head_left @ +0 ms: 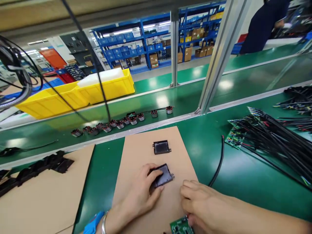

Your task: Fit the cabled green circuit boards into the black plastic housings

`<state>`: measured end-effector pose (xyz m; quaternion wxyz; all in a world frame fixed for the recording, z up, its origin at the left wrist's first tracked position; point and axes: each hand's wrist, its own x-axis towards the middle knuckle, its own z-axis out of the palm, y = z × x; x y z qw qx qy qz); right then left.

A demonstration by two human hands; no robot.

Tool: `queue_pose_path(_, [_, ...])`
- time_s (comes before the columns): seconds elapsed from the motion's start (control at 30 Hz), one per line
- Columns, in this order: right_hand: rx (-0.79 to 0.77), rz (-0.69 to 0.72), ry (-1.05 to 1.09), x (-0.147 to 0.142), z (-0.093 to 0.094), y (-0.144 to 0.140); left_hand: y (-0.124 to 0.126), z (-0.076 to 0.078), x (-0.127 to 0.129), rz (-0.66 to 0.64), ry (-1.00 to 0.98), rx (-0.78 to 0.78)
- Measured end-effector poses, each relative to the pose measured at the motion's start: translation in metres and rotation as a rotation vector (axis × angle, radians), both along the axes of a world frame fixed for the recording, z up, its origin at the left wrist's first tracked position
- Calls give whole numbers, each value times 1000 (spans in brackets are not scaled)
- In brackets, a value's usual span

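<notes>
Two cardboard sheets (156, 182) on green bench (207, 146), blue shelving (146, 45) behind, perhaps a warehouse.

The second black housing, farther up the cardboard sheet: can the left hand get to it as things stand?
Probably yes: the cardboard sheet lies bare between the left hand and that black housing, though the hand already rests on the nearer housing.

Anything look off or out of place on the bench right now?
Nothing stands out. The left hand presses a black tray on the cardboard sheet, the right hand holds a green circuit board, and a second tray lies flat.
</notes>
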<state>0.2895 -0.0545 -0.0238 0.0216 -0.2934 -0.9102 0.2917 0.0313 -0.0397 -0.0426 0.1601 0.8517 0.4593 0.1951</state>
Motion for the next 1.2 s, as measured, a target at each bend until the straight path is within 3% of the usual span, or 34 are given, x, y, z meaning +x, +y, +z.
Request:
queue_pose_path(0.1, [-15, -11, 74, 1, 4, -2, -22, 15, 2, -18, -121, -93])
queue_pose_path(0.2, [-15, -85, 171, 1, 19, 2, -41, 38, 11, 4, -238, -334])
queue_pose_path(0.3, [31, -180, 178, -10, 27, 1, -50, 45, 23, 70, -174, -470])
queue_pose_path(0.43, [279, -225, -57, -50, 25, -11, -41, 37, 31, 120, -155, -423])
queue_pose_path(0.53, [449, -126, -164, -75, 29, -15, -26, 41, 25, 78, -225, -475])
queue_pose_path(0.67, [501, -22, -165, -73, 42, 4, -8, 63, 5, 88, -189, -548])
queue_pose_path(0.77, [497, -7, -162, -63, 40, 27, -1, 73, -7, 101, -106, -523])
queue_pose_path(0.83, [447, -15, -122, -59, 31, 38, 1, 69, -11, 108, -34, -459])
queue_pose_path(0.97, [312, -40, -142, -54, 16, 48, 0, 44, -14, 81, 78, -372])
queue_pose_path(1.07, [254, -62, -171, -50, 15, 51, -1, 27, -12, 51, 84, -363])
queue_pose_path(1.2, [238, -54, -172, -48, 15, 57, 0, 18, -11, 68, 33, -396])
